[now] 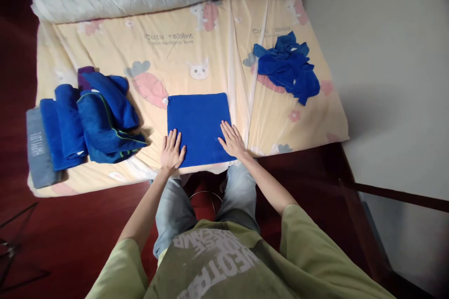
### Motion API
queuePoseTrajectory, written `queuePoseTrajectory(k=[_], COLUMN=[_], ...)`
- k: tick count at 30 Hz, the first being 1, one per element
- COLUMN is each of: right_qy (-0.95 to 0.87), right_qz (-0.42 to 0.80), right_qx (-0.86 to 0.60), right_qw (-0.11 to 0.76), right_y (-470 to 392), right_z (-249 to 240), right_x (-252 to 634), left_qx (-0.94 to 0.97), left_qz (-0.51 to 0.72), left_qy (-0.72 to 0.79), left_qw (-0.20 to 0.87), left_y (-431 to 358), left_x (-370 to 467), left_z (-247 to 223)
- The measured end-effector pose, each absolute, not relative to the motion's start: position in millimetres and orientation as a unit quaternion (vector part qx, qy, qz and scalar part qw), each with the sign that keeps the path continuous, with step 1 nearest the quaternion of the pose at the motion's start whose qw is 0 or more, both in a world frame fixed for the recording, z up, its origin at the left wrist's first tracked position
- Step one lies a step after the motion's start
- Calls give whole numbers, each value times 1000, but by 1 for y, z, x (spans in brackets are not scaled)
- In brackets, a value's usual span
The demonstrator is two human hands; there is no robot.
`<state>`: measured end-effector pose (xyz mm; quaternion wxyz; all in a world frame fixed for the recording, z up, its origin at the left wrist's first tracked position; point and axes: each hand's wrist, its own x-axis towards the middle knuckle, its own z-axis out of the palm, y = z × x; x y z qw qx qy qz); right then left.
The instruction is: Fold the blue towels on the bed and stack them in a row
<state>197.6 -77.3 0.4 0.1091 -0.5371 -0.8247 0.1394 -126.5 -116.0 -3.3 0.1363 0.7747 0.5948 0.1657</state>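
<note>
From the head view, here's the blue towel (199,119) spread flat at the near edge of the rabbit-print sheet (115,46), left hand (171,152) palm-down on its near left corner with fingers a little fanned, right hand (232,140) flat over its right edge, thumb out wide, neither gripping! Partway along, I'd judge: rolled or folded towels (70,119) line up on the left, this one lies open, and that crumpled blue heap (287,67) on the right remains undone.

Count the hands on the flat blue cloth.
2: the left hand on the left edge of the flat blue cloth, the right hand on its right edge.
</note>
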Motion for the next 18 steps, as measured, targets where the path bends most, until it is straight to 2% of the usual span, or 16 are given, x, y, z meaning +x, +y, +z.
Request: queuePoseTrajectory(k=[8, 13, 18], right_qy=[-824, -858, -880], right_qz=[149, 195, 220], right_qx=[-530, -450, -389], right_qw=[132, 155, 160], right_y=[-79, -121, -168], right_z=[13, 25, 10], right_x=[191, 209, 240], left_qx=[797, 839, 826], left_qz=[174, 149, 149], left_qy=[561, 481, 487], left_qw=[140, 208, 243], left_y=[-120, -167, -202], left_x=[-131, -167, -193], left_z=[3, 8, -3])
